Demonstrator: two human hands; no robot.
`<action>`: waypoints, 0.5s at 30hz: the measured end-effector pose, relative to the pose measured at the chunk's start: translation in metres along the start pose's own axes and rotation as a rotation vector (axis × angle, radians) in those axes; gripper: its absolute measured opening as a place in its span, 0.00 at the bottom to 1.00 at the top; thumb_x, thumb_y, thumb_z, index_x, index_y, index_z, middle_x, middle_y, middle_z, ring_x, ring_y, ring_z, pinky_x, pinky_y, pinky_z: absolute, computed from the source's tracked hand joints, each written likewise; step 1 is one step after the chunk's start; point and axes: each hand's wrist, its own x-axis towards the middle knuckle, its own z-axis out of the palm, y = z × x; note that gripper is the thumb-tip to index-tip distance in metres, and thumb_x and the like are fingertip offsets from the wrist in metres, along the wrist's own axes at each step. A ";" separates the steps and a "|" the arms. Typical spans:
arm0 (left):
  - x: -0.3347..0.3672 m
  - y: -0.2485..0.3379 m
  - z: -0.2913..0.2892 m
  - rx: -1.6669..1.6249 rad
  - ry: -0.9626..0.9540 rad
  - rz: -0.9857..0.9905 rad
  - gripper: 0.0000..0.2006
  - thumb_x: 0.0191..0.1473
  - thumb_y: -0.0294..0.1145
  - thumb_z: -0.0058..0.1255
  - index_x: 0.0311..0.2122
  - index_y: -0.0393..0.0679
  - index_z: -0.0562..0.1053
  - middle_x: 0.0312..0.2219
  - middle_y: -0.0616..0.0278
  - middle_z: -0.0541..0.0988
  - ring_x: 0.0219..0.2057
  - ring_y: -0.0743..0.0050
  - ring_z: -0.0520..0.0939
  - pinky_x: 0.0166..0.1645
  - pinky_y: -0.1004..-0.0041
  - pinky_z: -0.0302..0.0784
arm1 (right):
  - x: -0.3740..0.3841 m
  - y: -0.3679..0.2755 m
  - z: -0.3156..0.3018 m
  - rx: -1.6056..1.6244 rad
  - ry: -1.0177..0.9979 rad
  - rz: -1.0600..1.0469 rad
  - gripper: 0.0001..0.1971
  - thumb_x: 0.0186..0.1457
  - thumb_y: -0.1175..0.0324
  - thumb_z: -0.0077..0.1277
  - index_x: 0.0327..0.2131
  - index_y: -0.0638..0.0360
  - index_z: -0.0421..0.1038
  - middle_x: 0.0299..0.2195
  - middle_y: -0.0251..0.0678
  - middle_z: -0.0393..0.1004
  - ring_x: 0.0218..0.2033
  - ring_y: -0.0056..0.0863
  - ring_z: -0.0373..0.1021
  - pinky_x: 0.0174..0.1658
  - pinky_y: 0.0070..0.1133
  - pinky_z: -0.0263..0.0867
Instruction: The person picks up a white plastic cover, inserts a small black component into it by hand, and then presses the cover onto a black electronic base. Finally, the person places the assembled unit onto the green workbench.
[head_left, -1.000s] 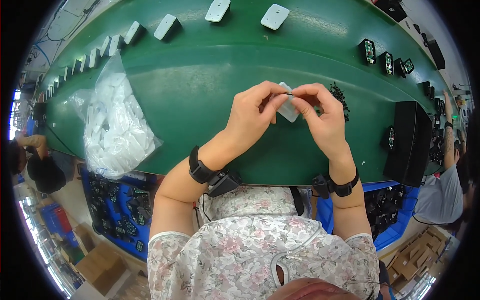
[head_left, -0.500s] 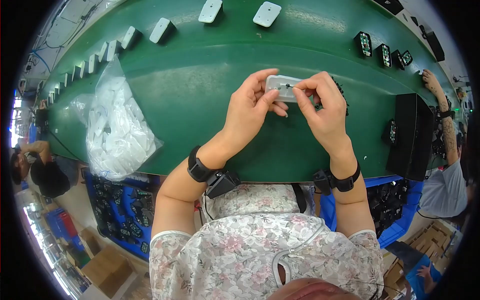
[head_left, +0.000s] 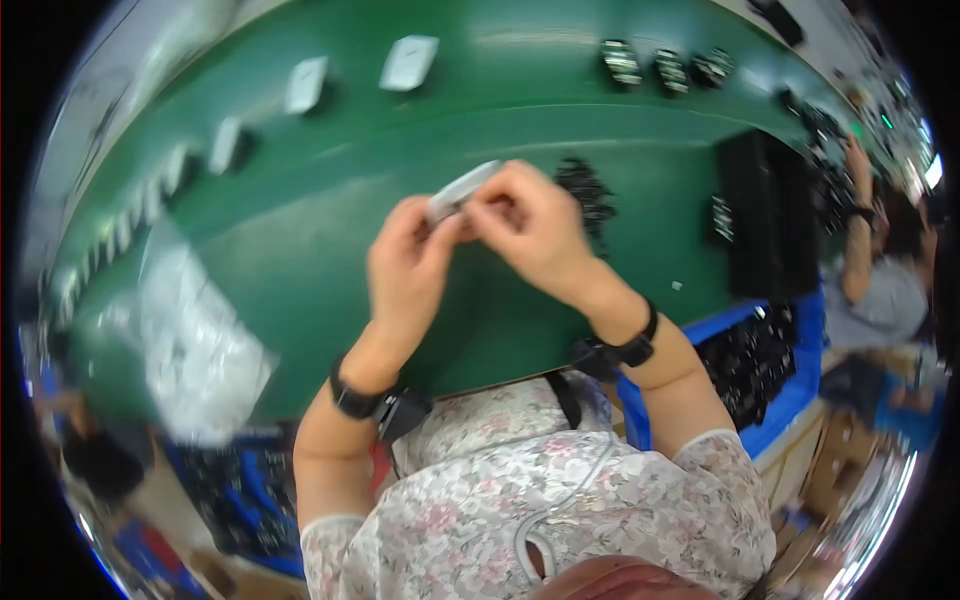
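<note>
My left hand (head_left: 408, 268) grips a white plastic cover (head_left: 462, 190) by its near left end, above the green table. The cover is tilted, so I see it as a narrow, slightly blurred strip. My right hand (head_left: 535, 225) is closed at the cover's right side, thumb and fingers pinched against its lower face. Whatever lies between those fingertips is hidden. A pile of small black parts (head_left: 585, 192) lies on the table just right of my right hand.
A long row of white-topped units, including one white unit (head_left: 409, 63), curves along the far left. A clear bag of white covers (head_left: 200, 345) lies left. Open circuit-board units (head_left: 671, 72) stand far right, near a black box (head_left: 768, 215). Blue bins (head_left: 790, 400) sit below the table edge.
The view has turned and shifted. The cover has tipped from showing its open inside to nearly edge-on. The small black part pinched by my right hand earlier is now out of sight.
</note>
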 end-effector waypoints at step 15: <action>-0.002 -0.001 0.000 0.256 -0.019 0.266 0.03 0.56 0.21 0.45 0.35 0.34 0.70 0.31 0.61 0.72 0.27 0.77 0.77 0.33 0.79 0.73 | -0.001 0.003 -0.002 -0.072 0.358 -0.184 0.12 0.46 0.65 0.57 0.31 0.59 0.66 0.25 0.34 0.67 0.27 0.32 0.68 0.31 0.27 0.64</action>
